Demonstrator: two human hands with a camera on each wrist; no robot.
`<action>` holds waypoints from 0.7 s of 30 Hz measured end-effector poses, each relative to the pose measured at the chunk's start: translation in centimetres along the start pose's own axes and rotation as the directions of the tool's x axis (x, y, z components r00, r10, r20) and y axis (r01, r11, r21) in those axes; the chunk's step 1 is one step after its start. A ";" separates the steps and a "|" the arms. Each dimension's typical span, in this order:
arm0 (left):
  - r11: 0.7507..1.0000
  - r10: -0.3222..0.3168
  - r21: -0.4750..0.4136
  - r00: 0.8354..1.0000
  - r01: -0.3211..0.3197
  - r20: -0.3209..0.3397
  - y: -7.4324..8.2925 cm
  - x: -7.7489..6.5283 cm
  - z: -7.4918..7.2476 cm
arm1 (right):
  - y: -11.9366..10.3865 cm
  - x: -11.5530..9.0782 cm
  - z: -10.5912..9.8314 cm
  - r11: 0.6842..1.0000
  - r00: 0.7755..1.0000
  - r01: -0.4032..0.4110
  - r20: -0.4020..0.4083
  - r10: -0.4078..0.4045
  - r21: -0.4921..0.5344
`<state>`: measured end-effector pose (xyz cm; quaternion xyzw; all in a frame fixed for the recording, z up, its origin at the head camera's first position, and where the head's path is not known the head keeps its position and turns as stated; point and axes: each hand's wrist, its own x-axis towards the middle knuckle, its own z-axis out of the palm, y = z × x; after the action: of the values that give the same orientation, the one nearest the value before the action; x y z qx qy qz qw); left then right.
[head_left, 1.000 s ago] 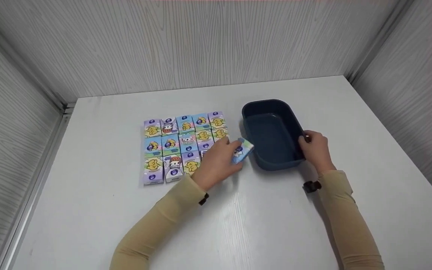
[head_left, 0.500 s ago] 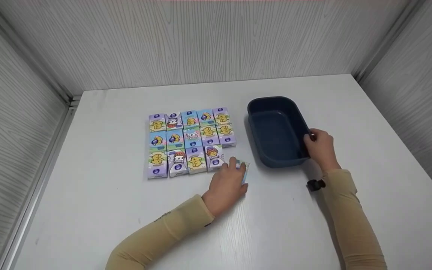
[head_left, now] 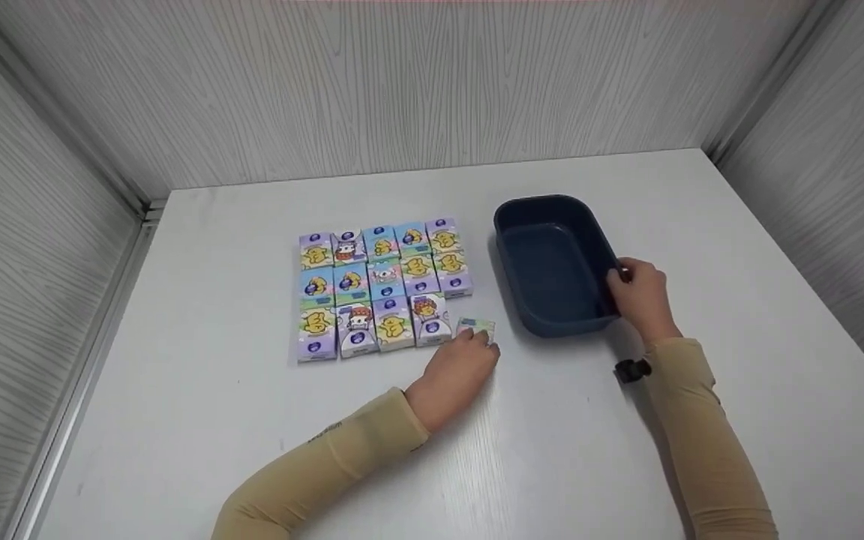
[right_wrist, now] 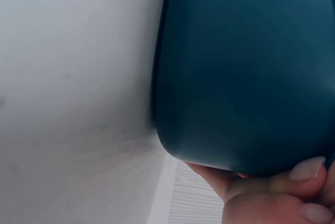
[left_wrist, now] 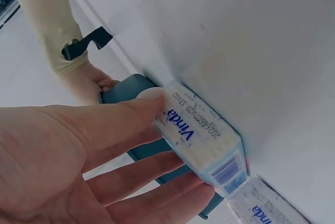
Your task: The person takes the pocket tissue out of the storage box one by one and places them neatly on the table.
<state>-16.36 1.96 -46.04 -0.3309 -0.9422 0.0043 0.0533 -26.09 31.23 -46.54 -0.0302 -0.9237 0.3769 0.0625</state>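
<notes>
Between the thumb and fingers of my left hand (head_left: pixel 456 379) is a small Vinda tissue pack (left_wrist: pixel 201 135), lying at the front right corner of a block of tissue packs (head_left: pixel 383 277). Only the far end of that pack shows past my fingertips in the head view; the left wrist view shows its printed side and barcode. My right hand (head_left: pixel 640 296) grips the right side of a dark blue rectangular bin (head_left: pixel 552 328) near its front corner. The bin stands upright on the table with nothing in it. Right fingers (right_wrist: pixel 277 203) press against its wall in the right wrist view.
Several tissue packs in purple, blue and white wrappers lie in three tight rows left of the bin. All of it rests on a white table (head_left: pixel 199 420), with wood-grain panels (head_left: pixel 432 82) at the back and both sides.
My left hand has brought the tissue pack from beside the bin down to the front row's right end and drawn back slightly. The right hand still holds the bin.
</notes>
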 end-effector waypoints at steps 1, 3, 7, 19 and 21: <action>1.000 -0.006 -0.003 1.000 0.006 0.003 -0.1 0.1 0.0 | 0.0 0.0 0.1 1.000 1.000 0.000 0.001 0.000 0.000; 1.000 -0.021 -0.011 1.000 0.021 0.005 -0.4 0.3 0.1 | 0.0 -0.1 0.2 1.000 1.000 0.001 0.003 -0.001 -0.002; 0.999 -0.048 -0.019 0.999 0.048 0.003 -1.0 0.6 0.1 | -0.1 -0.1 0.4 1.000 1.000 0.005 0.006 -0.005 0.003; 0.994 -0.091 -0.054 0.996 0.091 0.007 -2.8 1.4 0.5 | -0.3 0.2 0.9 1.000 1.000 0.027 -0.006 -0.027 -0.015; 0.991 -0.114 -0.070 0.993 0.115 0.011 -3.1 1.6 0.6 | -0.3 0.2 0.9 1.000 1.000 0.020 0.001 -0.020 -0.007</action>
<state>-19.57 0.59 -46.36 -0.2780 -0.9593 -0.0308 0.0384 -26.42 30.40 -46.98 -0.0212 -0.9252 0.3731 0.0657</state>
